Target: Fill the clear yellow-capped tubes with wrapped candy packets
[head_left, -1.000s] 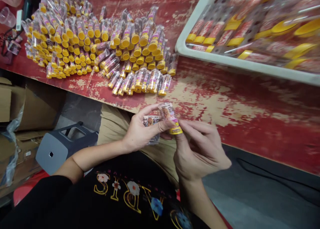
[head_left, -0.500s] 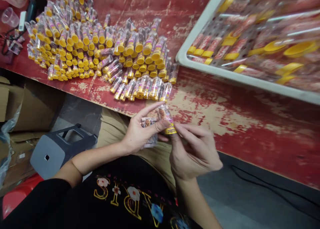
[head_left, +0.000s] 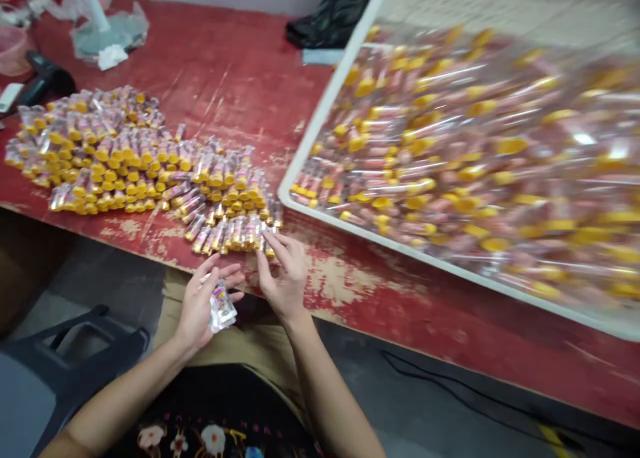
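My left hand (head_left: 196,305), palm up with its fingers partly spread, holds small printed plastic packets (head_left: 223,308) over my lap. Just right of it, my right hand (head_left: 286,278) reaches to the right end of the front row, thumb and fingers around a yellow-capped clear tube (head_left: 267,237). That tube lies against its neighbours, partly hidden by my fingers. Beyond both hands spreads a stacked pile of similar tubes (head_left: 135,155), their yellow caps facing me.
A large white-rimmed tray (head_left: 287,190) full of yellow-capped tubes stands on the worn red table (head_left: 220,71) at right. Behind are a black plastic bag (head_left: 327,15) and a black handheld device (head_left: 50,78). A grey plastic stool (head_left: 75,351) stands at lower left.
My right hand has moved from beside my left hand out to the front row with the tube. My left hand no longer grips that tube and keeps the packets. The view has shifted.
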Demonstrator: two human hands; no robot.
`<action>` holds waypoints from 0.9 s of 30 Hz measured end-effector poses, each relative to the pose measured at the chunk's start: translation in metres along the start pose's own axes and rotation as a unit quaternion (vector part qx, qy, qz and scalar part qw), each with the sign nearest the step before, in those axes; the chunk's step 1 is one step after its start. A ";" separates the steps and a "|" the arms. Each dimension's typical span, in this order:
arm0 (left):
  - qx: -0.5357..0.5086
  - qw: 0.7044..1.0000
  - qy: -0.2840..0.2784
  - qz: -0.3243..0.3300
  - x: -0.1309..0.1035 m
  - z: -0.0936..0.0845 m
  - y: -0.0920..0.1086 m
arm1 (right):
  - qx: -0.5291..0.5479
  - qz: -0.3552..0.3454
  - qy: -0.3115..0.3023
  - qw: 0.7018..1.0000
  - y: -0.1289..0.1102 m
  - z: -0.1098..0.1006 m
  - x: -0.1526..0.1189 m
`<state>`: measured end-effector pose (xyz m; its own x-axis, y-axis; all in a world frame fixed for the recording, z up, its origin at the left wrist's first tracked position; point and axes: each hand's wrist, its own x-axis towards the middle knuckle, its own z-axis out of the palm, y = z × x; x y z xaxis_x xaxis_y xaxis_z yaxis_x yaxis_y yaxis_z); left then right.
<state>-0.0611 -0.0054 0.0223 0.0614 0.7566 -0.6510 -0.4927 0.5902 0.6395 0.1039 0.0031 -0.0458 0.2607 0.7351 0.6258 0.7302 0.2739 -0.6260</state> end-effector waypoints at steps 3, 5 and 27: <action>0.031 0.999 -0.009 -0.025 0.002 0.002 -0.002 | -0.052 0.040 0.033 0.997 0.031 -0.036 0.023; 0.065 0.996 -0.018 -0.058 0.002 0.006 -0.005 | -0.144 0.078 0.023 0.986 0.056 -0.059 0.055; 0.078 0.989 -0.123 -0.010 0.000 0.049 -0.031 | -0.177 0.125 -0.122 0.969 0.068 -0.095 0.155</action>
<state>-0.0037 -0.0096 0.0223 0.2882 0.7783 -0.5578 -0.3509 0.6279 0.6948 0.2544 0.0762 0.0526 0.3316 0.8876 0.3198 0.8455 -0.1292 -0.5181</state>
